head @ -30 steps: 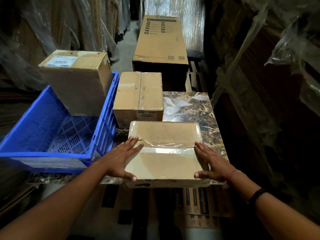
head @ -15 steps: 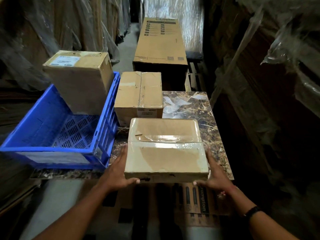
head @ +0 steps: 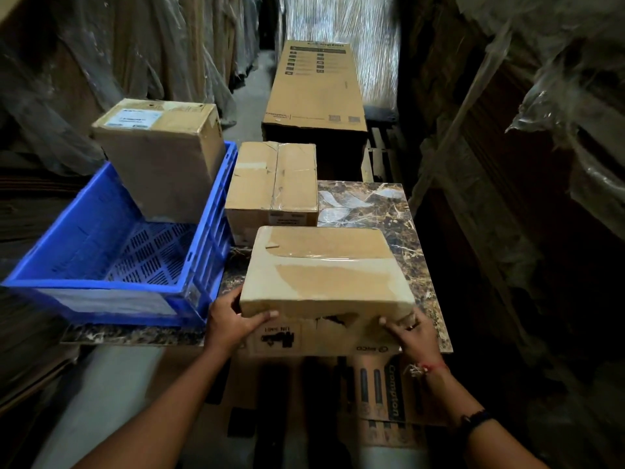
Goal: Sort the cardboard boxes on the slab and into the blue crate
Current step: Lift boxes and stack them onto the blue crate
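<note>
A flat taped cardboard box [head: 324, 269] is raised at its near end above the marble slab [head: 389, 211]. My left hand [head: 233, 319] grips its near left corner, thumb on the front face. My right hand [head: 411, 333] grips the near right corner from below. Behind it a second taped box [head: 274, 184] stands on the slab. A third box [head: 162, 154] with a white label sits tilted in the far corner of the blue crate [head: 101, 289], which lies to the left.
A long printed carton [head: 314, 82] lies beyond the slab. Flattened printed cardboard [head: 378, 390] lies below the slab's near edge. Plastic-wrapped stacks line both sides of the narrow aisle.
Both hands slid from the box's top sides down to its near corners and lifted its near end, showing the printed front face.
</note>
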